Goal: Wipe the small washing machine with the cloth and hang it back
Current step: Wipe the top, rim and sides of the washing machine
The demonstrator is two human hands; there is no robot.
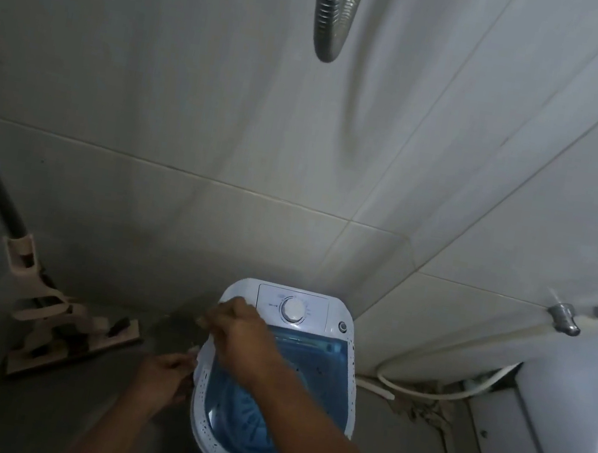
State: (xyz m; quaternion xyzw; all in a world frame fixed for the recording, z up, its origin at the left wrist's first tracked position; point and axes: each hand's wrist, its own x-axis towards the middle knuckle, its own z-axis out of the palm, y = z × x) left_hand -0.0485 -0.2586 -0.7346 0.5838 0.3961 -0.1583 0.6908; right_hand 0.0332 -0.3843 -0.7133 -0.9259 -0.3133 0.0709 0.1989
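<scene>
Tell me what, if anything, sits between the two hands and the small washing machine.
Nothing visible does. The right hand is already over the washing machine at its left rim, and the left hand is against its left side. Both seem to pinch something small and pale there; whether it is the cloth is unclear.

The location is a domestic bathroom. Indicators: tiled walls (193, 92), a metal shower hose (335, 9), a wall tap (564, 321) and a floor mop (52, 312).
</scene>
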